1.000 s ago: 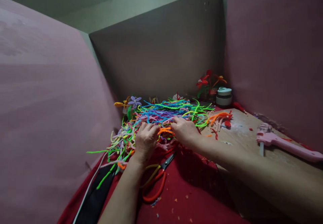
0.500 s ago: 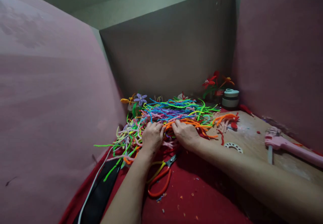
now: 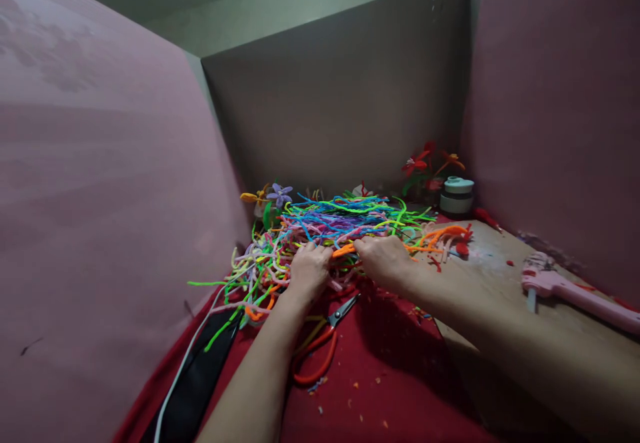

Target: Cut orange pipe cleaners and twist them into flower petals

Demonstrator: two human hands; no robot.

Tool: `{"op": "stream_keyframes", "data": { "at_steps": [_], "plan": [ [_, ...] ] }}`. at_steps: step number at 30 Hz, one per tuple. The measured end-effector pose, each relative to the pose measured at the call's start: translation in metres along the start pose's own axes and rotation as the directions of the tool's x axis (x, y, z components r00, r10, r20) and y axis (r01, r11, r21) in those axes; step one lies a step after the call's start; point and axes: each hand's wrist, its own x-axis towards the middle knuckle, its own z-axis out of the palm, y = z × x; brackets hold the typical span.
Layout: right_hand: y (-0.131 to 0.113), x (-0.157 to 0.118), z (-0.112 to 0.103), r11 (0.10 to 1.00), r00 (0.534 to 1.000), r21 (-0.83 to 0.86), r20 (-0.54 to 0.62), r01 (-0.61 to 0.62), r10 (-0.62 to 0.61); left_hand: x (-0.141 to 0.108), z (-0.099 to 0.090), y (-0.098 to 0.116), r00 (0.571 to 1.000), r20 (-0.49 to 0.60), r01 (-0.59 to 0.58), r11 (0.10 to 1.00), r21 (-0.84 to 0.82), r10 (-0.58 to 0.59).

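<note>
A bundle of orange pipe cleaners (image 3: 343, 250) stretches between my two hands, at the front of a big heap of mixed pipe cleaners (image 3: 340, 220). My left hand (image 3: 309, 268) is closed around the bundle's left part. Farther right, my right hand (image 3: 383, 258) grips the same bundle, its fingers wrapped over it. Orange ends stick out beyond the right hand. Blue, purple, green and pink stems lie behind the hands. Scissors (image 3: 327, 346) with red and yellow handles rest below, partly hidden by my left forearm.
A pink glue gun (image 3: 575, 293) lies on the brown board (image 3: 493, 263) at right. Behind it stand a light blue-and-grey container (image 3: 457, 195) and red pipe-cleaner flowers (image 3: 417, 163). A purple flower (image 3: 280, 195) is at back left. A white cable (image 3: 187, 353) crosses a black strip; scraps dot the red cloth (image 3: 400, 376).
My hands have drawn apart and the orange stems have gathered into a tighter bundle between them. My right hand has shifted right, its forearm now covering the white ring on the board.
</note>
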Motion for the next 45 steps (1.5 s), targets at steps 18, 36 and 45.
{"op": "stream_keyframes", "data": {
  "at_steps": [18, 36, 45],
  "plan": [
    [0.057, -0.020, -0.062, 0.340, 0.914, 0.900, 0.132, -0.272, 0.382, -0.005, 0.003, -0.009, 0.995, -0.041, 0.085, 0.995, -0.042, -0.087],
    [0.003, -0.043, 0.022, -0.285, 0.878, 0.832, 0.431, -0.476, -0.207, -0.011, -0.040, 0.027, 0.904, 0.367, 0.159, -0.623, -0.766, -0.219],
    [0.009, -0.050, 0.039, -0.379, 0.891, 0.824, 0.296, -0.420, -0.345, 0.002, -0.025, -0.007, 0.771, 0.407, -0.101, -0.726, -0.681, -0.490]
  ]
}}
